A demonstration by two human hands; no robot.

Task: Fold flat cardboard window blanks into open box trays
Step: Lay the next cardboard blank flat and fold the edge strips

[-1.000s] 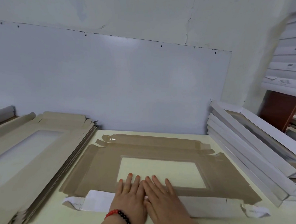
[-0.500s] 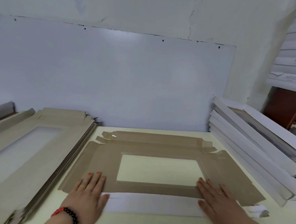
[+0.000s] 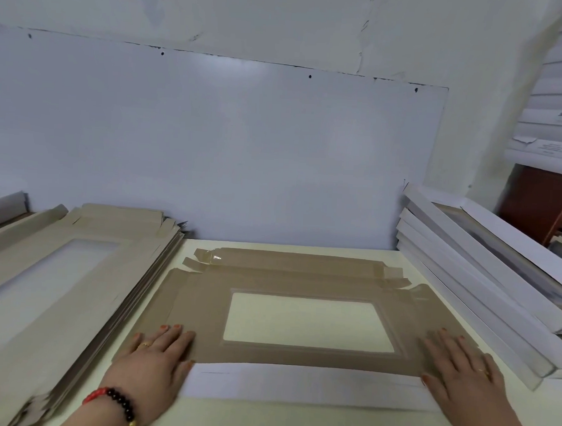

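**Q:** Head view: which step is in hand?

**A:** Creasing the near long flap. The cardboard blank (image 3: 300,311) lies flat on the table (image 3: 262,420), window up, between the stack of flat blanks (image 3: 58,282) and the stacked finished trays (image 3: 480,288). The white flap (image 3: 303,385) is folded along its near edge.

**Q:** Hand pose?

**A:** My left hand (image 3: 154,359) presses the near-left corner, and my right hand (image 3: 460,372) presses the near-right corner. Both lie palm down with fingers straight, grasping nothing.

**Q:** Next move?

**A:** In my judgement, stand that flap upright on its crease, then raise the end flaps. This calls for even pressure, or the window panel bows.
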